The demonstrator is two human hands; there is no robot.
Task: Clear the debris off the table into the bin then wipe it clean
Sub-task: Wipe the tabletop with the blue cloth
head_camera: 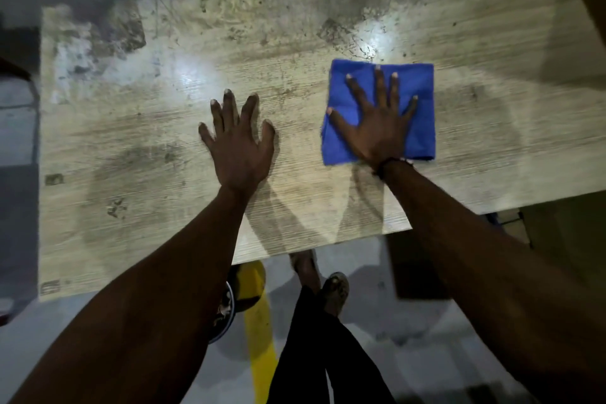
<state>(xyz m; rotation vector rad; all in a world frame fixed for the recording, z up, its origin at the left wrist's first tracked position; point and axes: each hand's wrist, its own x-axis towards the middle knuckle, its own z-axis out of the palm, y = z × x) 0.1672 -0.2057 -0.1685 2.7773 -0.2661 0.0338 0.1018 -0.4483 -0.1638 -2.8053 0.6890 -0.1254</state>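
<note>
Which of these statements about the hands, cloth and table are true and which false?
1. The right hand presses flat on the cloth. True.
2. The cloth is red. False: it is blue.
3. The left hand holds a brush. False: it lies open on the bare table, fingers spread, holding nothing.
4. The table shows stains and smears. True.
5. The cloth is crumpled into a ball. False: it lies folded flat, roughly square.
6. The two hands are apart, not touching. True.
</note>
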